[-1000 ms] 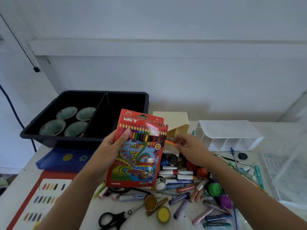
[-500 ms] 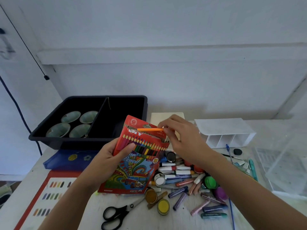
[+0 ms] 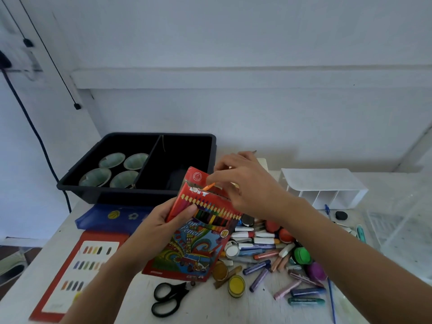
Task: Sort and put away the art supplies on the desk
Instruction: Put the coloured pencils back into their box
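Step in hand: judging by the grasp, the loose orange pencil point(image 3: 208, 187) is being slipped into the colour pencil box point(image 3: 201, 237).
Left hand point(image 3: 161, 228): clamped on the box's left edge, thumb pressed on the printed front.
Right hand point(image 3: 247, 190): fingers point(image 3: 222, 173) pinched together on the pencil, just over the box's torn top.
Where the box is: held up off the bench point(image 3: 210, 309), between the black tray point(image 3: 140, 195) on the far side and the heap of crayons and paint pots point(image 3: 264, 251) to the right.
Box axis: long side runs near to far, the open end far and raised, leaning a little right.
Pencil axis: the short stretch that shows lies slantwise, its lower left end at the box mouth. The rest is hidden under the right hand, so I cannot tell which end is sharpened.
Doing it well: probably swing the pencil parallel to the box's long side, find a gap in the row, and let the left hand steady the card while it slides down.
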